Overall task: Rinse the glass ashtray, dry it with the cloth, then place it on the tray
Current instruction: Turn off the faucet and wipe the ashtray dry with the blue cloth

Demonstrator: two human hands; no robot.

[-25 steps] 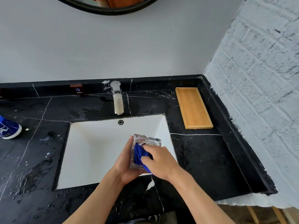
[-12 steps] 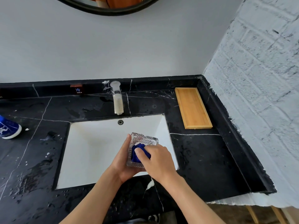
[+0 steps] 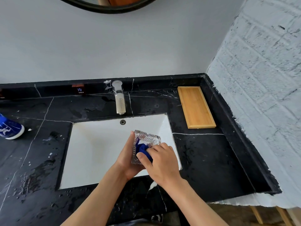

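Note:
A square ribbed glass ashtray (image 3: 147, 139) is held tilted over the right front part of the white sink (image 3: 97, 149). My left hand (image 3: 127, 158) grips it from the left and underneath. My right hand (image 3: 160, 162) presses a bunched blue cloth (image 3: 143, 149) into the ashtray's hollow; most of the cloth is hidden under the fingers. The wooden tray (image 3: 195, 107) lies on the black counter at the back right, with nothing on it.
A chrome tap (image 3: 119, 99) stands behind the sink, no water running. The black marble counter (image 3: 208, 160) is wet with drops on the left. A blue object (image 3: 9, 128) sits at the far left edge. A white brick wall (image 3: 260, 88) bounds the right.
The cloth under my right hand has shifted inside the ashtray, from its lower right toward its left. Both hands and the ashtray have edged slightly left and away.

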